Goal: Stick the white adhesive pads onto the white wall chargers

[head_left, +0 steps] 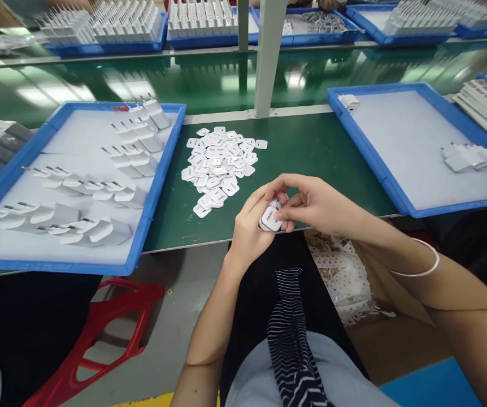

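Note:
Just off the front edge of the green table, above my lap, both hands hold a small white plug charger (269, 218). Its face with dark printing points up toward me. My left hand (252, 226) is wrapped round its left side. The thumb and fingers of my right hand (305, 204) are closed on its right edge, the thumb on the face. Fingers hide much of the body. Beyond my left hand, a loose heap of flat white cover plates (220, 161), several with a slot and printing, lies on the table.
To the left, a blue-rimmed tray (135, 249) carries rows of white plug chargers (99, 232), pins up. A second blue tray (396, 198) at right holds a few chargers (472, 157). A metal post (268, 62) rises behind the heap. A red stool (137, 305) stands below left.

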Action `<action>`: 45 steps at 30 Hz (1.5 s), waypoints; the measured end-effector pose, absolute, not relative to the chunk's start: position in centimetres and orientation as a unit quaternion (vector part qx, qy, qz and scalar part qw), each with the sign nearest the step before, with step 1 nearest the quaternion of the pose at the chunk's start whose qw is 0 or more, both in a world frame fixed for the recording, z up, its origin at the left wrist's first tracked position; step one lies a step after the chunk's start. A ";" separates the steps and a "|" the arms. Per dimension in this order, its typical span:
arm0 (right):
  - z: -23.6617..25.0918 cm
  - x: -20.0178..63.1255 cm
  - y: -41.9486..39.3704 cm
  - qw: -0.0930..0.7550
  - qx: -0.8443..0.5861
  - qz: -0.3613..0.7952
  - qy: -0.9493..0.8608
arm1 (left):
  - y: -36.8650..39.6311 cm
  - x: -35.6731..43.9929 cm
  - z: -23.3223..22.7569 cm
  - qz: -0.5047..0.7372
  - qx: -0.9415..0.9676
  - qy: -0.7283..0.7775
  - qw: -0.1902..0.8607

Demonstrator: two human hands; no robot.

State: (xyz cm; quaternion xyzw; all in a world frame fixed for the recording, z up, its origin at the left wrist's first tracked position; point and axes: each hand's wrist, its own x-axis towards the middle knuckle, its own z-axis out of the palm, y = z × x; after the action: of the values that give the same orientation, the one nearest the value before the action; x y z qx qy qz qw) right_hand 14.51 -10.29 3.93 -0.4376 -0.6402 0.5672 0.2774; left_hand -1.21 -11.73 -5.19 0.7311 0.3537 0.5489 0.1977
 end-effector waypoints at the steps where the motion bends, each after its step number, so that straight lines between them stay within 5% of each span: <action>1: 4.0 14.5 -10.2 0.276 -0.439 0.567 -0.640 | -11.7 -1.2 -5.2 0.548 0.732 0.354 0.197; 11: 4.3 14.0 -10.1 0.270 -0.457 0.550 -0.645 | -11.7 -1.2 -5.4 0.542 0.724 0.375 0.205; 17: 3.4 14.1 -10.6 0.301 -0.485 0.389 -0.723 | -11.9 -1.5 -5.1 0.576 0.692 0.371 0.228; 26: -0.2 11.6 -13.6 0.468 -0.452 0.553 -0.520 | -12.3 -1.4 -5.0 0.622 0.666 0.341 0.231; 45: -2.0 8.9 -14.0 0.493 -0.423 0.536 -0.540 | -12.7 -0.5 -5.2 0.652 0.604 0.407 0.211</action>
State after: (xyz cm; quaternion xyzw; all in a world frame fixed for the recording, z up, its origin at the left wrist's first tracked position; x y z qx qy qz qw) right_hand 8.94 -13.95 -2.04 -0.4230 -0.5396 0.5358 0.4928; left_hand -0.52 -12.70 -5.22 0.6037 0.4067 0.6524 0.2108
